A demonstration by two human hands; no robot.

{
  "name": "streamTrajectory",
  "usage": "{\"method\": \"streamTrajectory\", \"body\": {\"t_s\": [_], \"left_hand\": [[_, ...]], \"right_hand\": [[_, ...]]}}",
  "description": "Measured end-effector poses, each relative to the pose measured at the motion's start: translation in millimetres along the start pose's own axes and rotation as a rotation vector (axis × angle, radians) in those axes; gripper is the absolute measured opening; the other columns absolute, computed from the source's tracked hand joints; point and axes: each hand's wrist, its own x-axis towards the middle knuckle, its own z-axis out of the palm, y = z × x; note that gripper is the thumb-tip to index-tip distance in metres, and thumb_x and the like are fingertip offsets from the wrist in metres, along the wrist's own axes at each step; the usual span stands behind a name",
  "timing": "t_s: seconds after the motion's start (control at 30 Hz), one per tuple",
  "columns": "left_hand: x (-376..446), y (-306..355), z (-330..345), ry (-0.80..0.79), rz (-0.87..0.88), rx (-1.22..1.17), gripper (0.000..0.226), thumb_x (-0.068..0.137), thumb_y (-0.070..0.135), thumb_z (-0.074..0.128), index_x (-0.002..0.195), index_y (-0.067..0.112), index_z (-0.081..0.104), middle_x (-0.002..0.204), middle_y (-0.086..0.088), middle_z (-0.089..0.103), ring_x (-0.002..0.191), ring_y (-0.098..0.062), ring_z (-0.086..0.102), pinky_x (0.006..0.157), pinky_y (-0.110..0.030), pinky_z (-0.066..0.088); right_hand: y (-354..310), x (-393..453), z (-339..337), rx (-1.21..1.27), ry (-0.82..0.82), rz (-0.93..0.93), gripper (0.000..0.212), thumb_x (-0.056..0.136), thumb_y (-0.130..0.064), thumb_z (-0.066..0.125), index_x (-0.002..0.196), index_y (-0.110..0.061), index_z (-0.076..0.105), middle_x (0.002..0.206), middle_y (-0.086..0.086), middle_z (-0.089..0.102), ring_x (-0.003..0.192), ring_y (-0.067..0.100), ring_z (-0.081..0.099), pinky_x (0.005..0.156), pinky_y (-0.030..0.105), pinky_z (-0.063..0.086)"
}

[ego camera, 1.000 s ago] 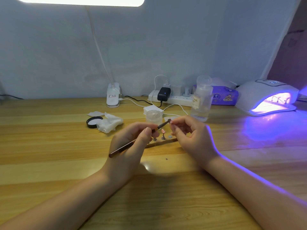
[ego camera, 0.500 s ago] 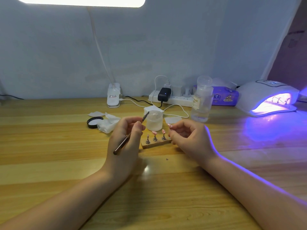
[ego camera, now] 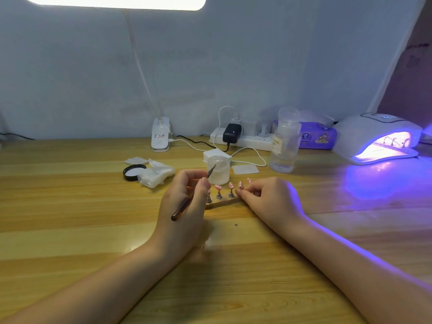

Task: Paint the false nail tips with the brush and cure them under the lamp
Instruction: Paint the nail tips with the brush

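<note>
Reading "NAIL": clear bottle's point(ego camera: 284, 146) label.

Wooden table point(ego camera: 70, 230), pale wall point(ego camera: 233, 66) behind, bright light panel point(ego camera: 114, 2) overhead.

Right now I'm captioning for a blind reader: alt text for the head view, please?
A person's left hand holds a brush at a small jar, while the right hand rests by pink nail tips on a wooden stand. A curing lamp glows violet at the right of the wooden table.
</note>
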Motion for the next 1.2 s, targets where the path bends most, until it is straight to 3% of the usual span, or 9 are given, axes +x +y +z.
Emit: {"method": "streamTrajectory", "body": {"t_s": [0.17,0.37,0.57,0.7,1.03,1.2], "left_hand": [[0.0,-0.6,-0.1,-0.012,-0.032,0.002,0.011,0.097,0.023,0.053,0.101,0.033,0.057,0.09,0.005,0.067,0.085,-0.005,0.063,0.075,-0.026,0.055],[-0.3,1.0,0.4,-0.022,-0.042,-0.004,0.01,0.097,0.024,0.054,0.102,0.031,0.057,0.091,0.004,0.067,0.086,-0.008,0.064,0.08,-0.037,0.056],[-0.9,2.5,0.5,-0.023,-0.044,0.008,0.009,0.096,0.025,0.053,0.102,0.031,0.057,0.091,0.005,0.066,0.086,-0.008,0.064,0.081,-0.039,0.056],[-1.1,3.5,0.4,-0.024,-0.044,0.029,0.009,0.097,0.024,0.053,0.102,0.03,0.057,0.091,0.004,0.066,0.086,-0.008,0.063,0.082,-0.041,0.055],[-1.2,4.2,0.5,-0.034,-0.033,0.05,0.01,0.097,0.024,0.053,0.101,0.032,0.057,0.089,0.008,0.066,0.085,-0.004,0.063,0.079,-0.035,0.056],[-2.0,4.7,-0.3,-0.028,-0.032,0.045,0.009,0.097,0.024,0.054,0.101,0.032,0.057,0.088,0.008,0.066,0.084,-0.004,0.063,0.079,-0.036,0.056]], "right_hand": [[-1.5,-0.6,-1.6,-0.066,-0.005,-0.012,0.025,0.085,-0.045,0.066,0.077,-0.025,0.077,0.063,-0.005,0.064,0.068,0.017,0.059,0.061,0.028,0.046],[-1.2,0.2,-1.1,-0.12,-0.026,-0.037,0.029,0.089,-0.038,0.061,0.072,-0.016,0.07,0.057,-0.006,0.052,0.065,0.018,0.052,0.058,0.027,0.041],[-2.1,-1.2,-0.8,-0.199,-0.016,-0.1,0.033,0.092,-0.037,0.055,0.064,-0.02,0.058,0.057,-0.004,0.052,0.061,0.022,0.05,0.053,0.026,0.037],[0.1,-1.6,-0.6,-0.152,0.01,-0.102,0.025,0.087,-0.038,0.06,0.077,-0.018,0.072,0.063,-0.005,0.06,0.066,0.02,0.057,0.059,0.027,0.047],[0.7,2.6,-2.7,-0.099,-0.036,-0.062,0.021,0.09,-0.038,0.061,0.085,-0.023,0.075,0.061,-0.01,0.056,0.069,0.015,0.056,0.061,0.027,0.046],[-2.9,-3.0,-0.8,-0.16,0.04,-0.088,0.031,0.086,-0.04,0.063,0.06,-0.023,0.058,0.06,-0.006,0.058,0.063,0.018,0.056,0.057,0.025,0.044]]}}
